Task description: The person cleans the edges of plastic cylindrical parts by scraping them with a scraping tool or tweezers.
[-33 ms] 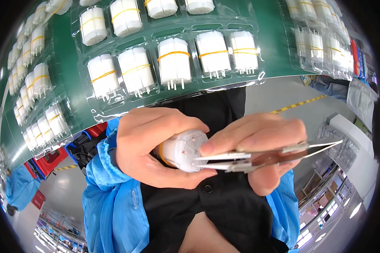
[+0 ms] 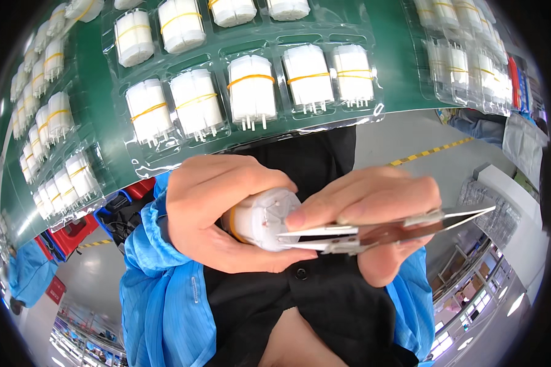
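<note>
My left hand (image 2: 217, 211) is wrapped round a white cylindrical part (image 2: 260, 220) with an orange rubber band. Its whitish end face, with small recesses, is turned toward my right hand (image 2: 373, 220). Between thumb and fingers, that hand grips metal tweezers (image 2: 404, 231). Their legs meet in a V at the far right, while the pale pointed tips lie at the end face of the part. The tip ends are too fine for me to tell whether they pinch anything. My right fingertip rests at or very near the part's edge.
Beyond my hands, a clear plastic tray (image 2: 378, 113) on the green table (image 2: 104, 98) holds several banded white parts with pins. More filled trays stand left and right. Red bins (image 2: 73, 229) are below the table at left; a white cabinet (image 2: 508, 202) stands at right.
My right hand and the tweezers have shifted very slightly to the left. The hold of both hands looks the same.
</note>
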The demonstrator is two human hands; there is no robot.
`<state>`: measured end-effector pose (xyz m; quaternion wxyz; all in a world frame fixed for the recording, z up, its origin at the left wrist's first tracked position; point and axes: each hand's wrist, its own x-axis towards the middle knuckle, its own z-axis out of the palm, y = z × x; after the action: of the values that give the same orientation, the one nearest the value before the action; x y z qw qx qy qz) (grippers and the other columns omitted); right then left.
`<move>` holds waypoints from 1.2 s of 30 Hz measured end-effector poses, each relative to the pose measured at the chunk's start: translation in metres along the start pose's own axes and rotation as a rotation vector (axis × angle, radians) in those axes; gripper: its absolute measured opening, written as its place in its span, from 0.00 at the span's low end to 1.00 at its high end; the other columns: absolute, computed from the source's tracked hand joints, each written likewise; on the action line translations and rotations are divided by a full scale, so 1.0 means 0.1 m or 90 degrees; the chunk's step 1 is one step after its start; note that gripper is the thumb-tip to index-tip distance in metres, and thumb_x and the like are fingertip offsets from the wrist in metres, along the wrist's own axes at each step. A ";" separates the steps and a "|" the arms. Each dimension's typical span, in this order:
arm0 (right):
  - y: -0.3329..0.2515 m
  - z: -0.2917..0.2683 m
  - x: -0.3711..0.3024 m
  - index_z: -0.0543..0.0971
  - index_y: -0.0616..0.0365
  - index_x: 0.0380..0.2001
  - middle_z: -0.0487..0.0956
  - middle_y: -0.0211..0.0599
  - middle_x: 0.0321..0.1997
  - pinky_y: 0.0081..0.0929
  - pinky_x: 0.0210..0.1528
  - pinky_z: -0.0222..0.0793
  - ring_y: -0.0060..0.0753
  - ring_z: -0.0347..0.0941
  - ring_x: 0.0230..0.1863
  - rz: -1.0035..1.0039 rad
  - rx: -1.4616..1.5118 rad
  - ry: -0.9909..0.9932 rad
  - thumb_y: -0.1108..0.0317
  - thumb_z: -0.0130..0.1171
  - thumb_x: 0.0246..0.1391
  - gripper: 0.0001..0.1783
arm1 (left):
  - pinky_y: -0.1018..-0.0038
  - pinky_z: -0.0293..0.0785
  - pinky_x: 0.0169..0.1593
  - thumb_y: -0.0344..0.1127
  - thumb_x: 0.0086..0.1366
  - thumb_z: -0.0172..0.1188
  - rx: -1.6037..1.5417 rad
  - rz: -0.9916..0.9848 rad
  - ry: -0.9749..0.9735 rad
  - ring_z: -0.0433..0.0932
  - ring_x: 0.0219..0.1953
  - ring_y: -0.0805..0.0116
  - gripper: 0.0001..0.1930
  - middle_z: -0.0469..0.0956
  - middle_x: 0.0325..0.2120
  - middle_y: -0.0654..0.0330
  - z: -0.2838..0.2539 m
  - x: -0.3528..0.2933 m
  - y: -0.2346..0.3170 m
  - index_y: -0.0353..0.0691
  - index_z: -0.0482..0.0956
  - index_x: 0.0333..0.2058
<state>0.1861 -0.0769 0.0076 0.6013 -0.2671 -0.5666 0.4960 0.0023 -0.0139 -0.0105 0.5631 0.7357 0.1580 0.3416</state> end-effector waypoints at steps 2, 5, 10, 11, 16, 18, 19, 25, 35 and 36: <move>0.00 0.03 0.00 0.65 0.71 0.34 0.76 0.63 0.26 0.39 0.28 0.79 0.51 0.79 0.28 -0.003 -0.010 0.009 0.57 0.57 0.54 0.24 | 0.77 0.69 0.20 0.36 0.38 0.75 0.038 0.036 0.053 0.76 0.18 0.66 0.23 0.75 0.19 0.57 0.07 0.00 -0.03 0.32 0.74 0.31; -0.03 0.00 0.01 0.65 0.71 0.34 0.76 0.62 0.26 0.39 0.28 0.79 0.51 0.79 0.28 0.013 -0.035 -0.005 0.57 0.58 0.53 0.24 | 0.77 0.67 0.18 0.36 0.38 0.75 0.044 0.055 0.091 0.74 0.16 0.66 0.23 0.74 0.19 0.58 0.11 -0.02 -0.03 0.33 0.73 0.31; -0.05 0.02 0.01 0.65 0.71 0.33 0.76 0.60 0.25 0.38 0.28 0.79 0.49 0.79 0.28 0.031 -0.080 0.003 0.58 0.57 0.54 0.22 | 0.77 0.66 0.18 0.34 0.39 0.74 0.113 -0.065 0.115 0.73 0.15 0.65 0.22 0.73 0.18 0.59 0.12 -0.07 0.08 0.33 0.72 0.30; -0.06 0.01 0.01 0.66 0.70 0.33 0.76 0.59 0.25 0.38 0.28 0.79 0.48 0.79 0.28 0.049 -0.065 -0.002 0.59 0.56 0.55 0.21 | 0.77 0.66 0.18 0.34 0.39 0.74 0.112 -0.065 0.115 0.73 0.15 0.65 0.22 0.73 0.18 0.59 0.11 -0.05 0.09 0.33 0.72 0.30; 0.00 0.09 -0.02 0.66 0.70 0.33 0.77 0.58 0.25 0.36 0.28 0.79 0.46 0.79 0.26 0.039 -0.037 0.031 0.62 0.53 0.57 0.17 | 0.74 0.67 0.18 0.32 0.38 0.73 0.122 -0.002 0.056 0.74 0.16 0.63 0.20 0.74 0.18 0.58 0.05 -0.01 0.06 0.33 0.73 0.29; 0.01 0.14 -0.05 0.69 0.70 0.32 0.78 0.56 0.25 0.33 0.26 0.77 0.43 0.78 0.24 0.050 -0.077 0.092 0.61 0.56 0.55 0.18 | 0.74 0.67 0.18 0.32 0.37 0.72 0.123 -0.012 0.051 0.75 0.16 0.62 0.20 0.74 0.18 0.57 0.05 -0.03 0.04 0.33 0.73 0.29; -0.01 0.13 -0.05 0.69 0.70 0.32 0.78 0.56 0.25 0.33 0.26 0.77 0.43 0.78 0.24 0.051 -0.081 0.095 0.61 0.56 0.55 0.18 | 0.73 0.68 0.19 0.31 0.37 0.72 0.119 -0.020 0.043 0.75 0.17 0.61 0.20 0.74 0.18 0.57 0.05 -0.04 0.03 0.33 0.74 0.29; -0.05 0.08 -0.02 0.75 0.71 0.25 0.79 0.54 0.27 0.30 0.27 0.75 0.41 0.78 0.25 0.130 -0.164 0.045 0.61 0.62 0.51 0.18 | 0.75 0.69 0.20 0.30 0.38 0.70 0.008 -0.130 -0.028 0.76 0.18 0.61 0.16 0.75 0.18 0.56 0.04 -0.02 0.03 0.35 0.75 0.28; 0.15 -0.03 -0.04 0.69 0.72 0.43 0.77 0.63 0.35 0.30 0.31 0.75 0.46 0.78 0.29 -0.028 0.039 -0.045 0.56 0.59 0.53 0.26 | 0.79 0.63 0.17 0.33 0.39 0.72 -0.183 -0.057 -0.062 0.74 0.15 0.66 0.17 0.74 0.16 0.60 0.07 -0.08 -0.02 0.35 0.74 0.26; 0.14 -0.06 -0.04 0.71 0.72 0.41 0.78 0.62 0.34 0.30 0.31 0.75 0.45 0.78 0.29 0.007 0.051 -0.062 0.57 0.58 0.54 0.25 | 0.78 0.62 0.17 0.33 0.39 0.72 -0.191 -0.051 -0.052 0.74 0.14 0.66 0.17 0.74 0.16 0.60 0.08 -0.10 -0.03 0.35 0.74 0.26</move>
<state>0.1886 -0.0743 -0.0080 0.5803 -0.2214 -0.5734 0.5343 0.0011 -0.0245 -0.0173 0.6856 0.6500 0.1112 0.3084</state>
